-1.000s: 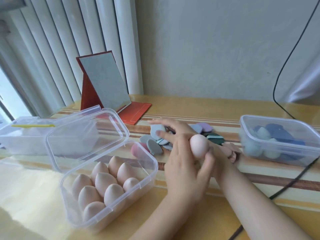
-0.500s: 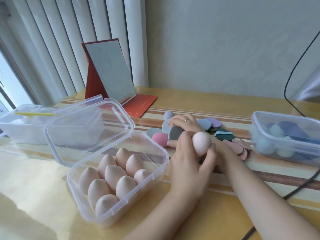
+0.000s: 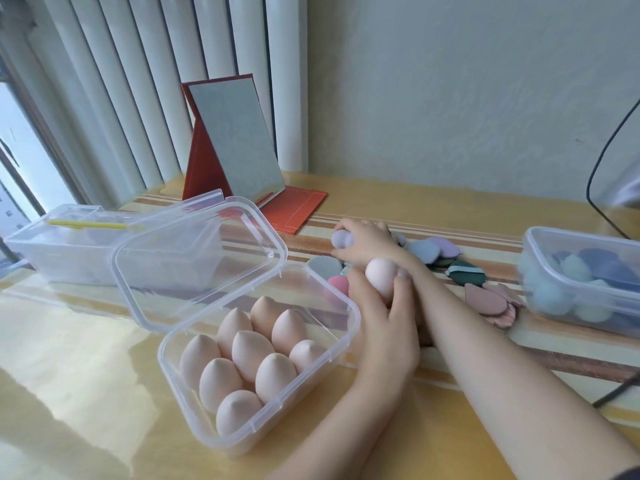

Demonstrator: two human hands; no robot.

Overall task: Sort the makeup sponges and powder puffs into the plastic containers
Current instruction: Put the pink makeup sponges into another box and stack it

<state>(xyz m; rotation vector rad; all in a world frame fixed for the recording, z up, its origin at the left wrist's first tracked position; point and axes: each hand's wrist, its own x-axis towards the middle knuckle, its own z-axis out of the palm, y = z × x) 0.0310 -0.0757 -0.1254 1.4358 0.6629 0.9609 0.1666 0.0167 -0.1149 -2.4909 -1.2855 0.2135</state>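
Right hand [image 3: 367,244] has lifted a lilac sponge [image 3: 341,238]; left fingers [image 3: 398,289] grip the pink sponge [image 3: 381,277].

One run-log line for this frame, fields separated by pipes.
left hand: holds beige sponge | right hand: grips lavender sponge at loose pile | open container: eight beige sponges | stage: sorting unfinished

Glossy yellow tabletop [image 3: 86,341] with brown and cream stripes running across far half. Clear container [image 3: 263,431] of beige egg-shaped sponges sitting near front, hinged lid [image 3: 194,258] standing open behind it. Second clear box [image 3: 62,251] lying at far left, yellow stick on top. Red folding mirror [image 3: 239,150] standing at back. Loose puffs [image 3: 440,251] in grey, lilac, green, pink lying scattered mid-table. Clear tub [image 3: 540,271] of blue sponges sitting at right. Black cable [image 3: 613,393] trailing over right edge.
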